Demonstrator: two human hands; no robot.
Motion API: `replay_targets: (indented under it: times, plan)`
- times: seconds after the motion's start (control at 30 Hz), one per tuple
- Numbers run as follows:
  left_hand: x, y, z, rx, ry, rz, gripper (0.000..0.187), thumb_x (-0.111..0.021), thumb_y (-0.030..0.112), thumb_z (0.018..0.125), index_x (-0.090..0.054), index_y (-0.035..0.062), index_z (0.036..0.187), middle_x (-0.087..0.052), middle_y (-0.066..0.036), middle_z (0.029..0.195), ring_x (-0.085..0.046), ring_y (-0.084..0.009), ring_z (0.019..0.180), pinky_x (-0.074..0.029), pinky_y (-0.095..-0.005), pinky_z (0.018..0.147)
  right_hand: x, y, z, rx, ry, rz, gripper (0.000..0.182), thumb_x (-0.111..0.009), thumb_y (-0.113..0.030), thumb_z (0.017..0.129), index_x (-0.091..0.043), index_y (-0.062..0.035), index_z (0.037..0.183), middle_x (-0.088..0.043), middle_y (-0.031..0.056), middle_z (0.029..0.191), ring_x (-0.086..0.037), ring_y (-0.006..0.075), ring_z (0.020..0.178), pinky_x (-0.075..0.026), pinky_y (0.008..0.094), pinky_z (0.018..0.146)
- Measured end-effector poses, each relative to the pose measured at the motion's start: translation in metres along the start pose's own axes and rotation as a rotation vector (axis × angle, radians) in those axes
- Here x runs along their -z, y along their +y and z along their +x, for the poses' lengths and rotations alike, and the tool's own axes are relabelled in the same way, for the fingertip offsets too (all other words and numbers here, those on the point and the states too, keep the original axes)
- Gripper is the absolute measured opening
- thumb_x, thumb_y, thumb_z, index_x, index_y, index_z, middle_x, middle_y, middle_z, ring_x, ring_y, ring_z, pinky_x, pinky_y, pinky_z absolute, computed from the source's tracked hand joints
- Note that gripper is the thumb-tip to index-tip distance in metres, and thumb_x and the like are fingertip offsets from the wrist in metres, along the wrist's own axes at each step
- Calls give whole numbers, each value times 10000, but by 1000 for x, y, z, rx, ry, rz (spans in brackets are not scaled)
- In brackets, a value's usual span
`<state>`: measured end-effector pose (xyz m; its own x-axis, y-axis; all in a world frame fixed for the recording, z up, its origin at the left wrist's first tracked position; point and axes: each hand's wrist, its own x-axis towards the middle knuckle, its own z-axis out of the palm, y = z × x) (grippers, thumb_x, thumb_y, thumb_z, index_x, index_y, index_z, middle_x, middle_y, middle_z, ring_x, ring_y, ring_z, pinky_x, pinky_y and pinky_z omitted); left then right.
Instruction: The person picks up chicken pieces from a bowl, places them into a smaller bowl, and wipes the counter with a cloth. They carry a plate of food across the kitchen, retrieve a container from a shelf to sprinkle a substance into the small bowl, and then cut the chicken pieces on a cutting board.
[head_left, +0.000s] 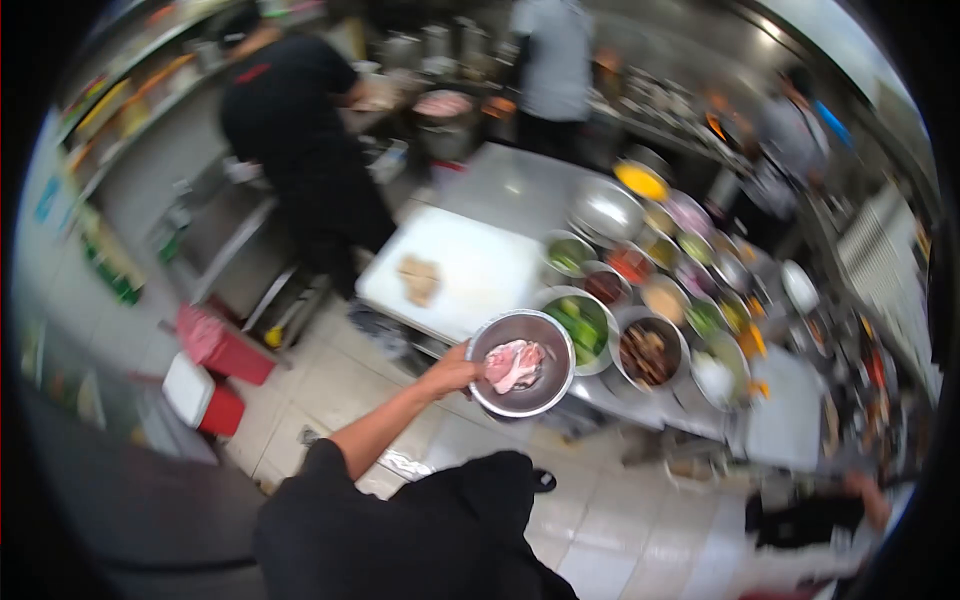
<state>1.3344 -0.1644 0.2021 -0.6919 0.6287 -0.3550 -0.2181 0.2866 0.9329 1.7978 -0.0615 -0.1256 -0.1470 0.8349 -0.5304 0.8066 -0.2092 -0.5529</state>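
My left hand (455,372) grips the rim of a round steel bowl (552,383), its fingers closed at the bowl's left side. Pink and white raw meat (513,364) lies in the bowl. The bowl is held out in front of me, overlapping the near edge of a white cutting board (465,270). A small tan heap (418,280), blurred, rests on that board. Just right of my bowl stand a bowl of green vegetables (577,328) and a bowl of dark brown pieces (650,355). My right hand is out of view.
Several ingredient bowls crowd the steel counter (520,175). A person in black (290,120) is at the left, others (555,60) at the back, and one by a flame (715,125). Red bins (222,410) stand on the tiled floor. Another person's arm (868,500) shows lower right.
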Motion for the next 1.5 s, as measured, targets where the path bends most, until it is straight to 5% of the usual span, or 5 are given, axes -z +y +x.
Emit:
replay_targets:
  times: [0.4, 0.6, 0.73, 1.17, 1.5]
  plan:
    - [112, -109, 130, 141, 61, -573, 545, -554, 389, 879, -350, 104, 1297, -603, -203, 900, -643, -287, 695, -542, -405, 469, -109, -140, -21, 390, -116, -331, 356, -721, -317, 688, -648, -36, 895, -644, 131, 870, -607, 270, 765, -491, 377, 710]
    - [173, -169, -32, -472, 68, 298, 583, -598, 484, 849, -502, 60, 1237, -625, -105, 797, -605, -222, 699, -495, -323, 627, -225, -208, -71, 611, -271, -429, 353, -766, -276, 651, -640, -26, 864, -642, 140, 828, -607, 285, 758, -490, 392, 710]
    - [291, -274, -185, 382, -273, 547, 744, -424, 627, 861, -449, 49, 1328, -456, -200, 1342, -384, -351, 1281, -301, -387, 1060, -362, -282, -107, 752, -494, -261, 417, -825, -224, 545, -634, -14, 849, -639, 169, 848, -609, 318, 798, -489, 392, 749]
    - [560, -220, -315, 452, 804, 280, 628, -539, 536, 842, -543, 43, 1231, -608, -205, 1135, -595, -349, 1033, -463, -383, 903, -558, -847, -601, 1666, -950, 591, 400, -738, -163, 710, -601, -23, 1059, -589, 122, 1060, -568, 253, 1002, -448, 342, 861]
    - [712, -156, -233, 213, 927, 108, 575, -588, 477, 851, -558, 30, 1213, -644, -166, 1082, -652, -276, 929, -501, -338, 815, -673, -1261, -839, 1936, -412, 440, 372, -701, -366, 742, -638, -178, 1057, -565, 161, 1144, -503, 336, 1126, -432, 424, 931]
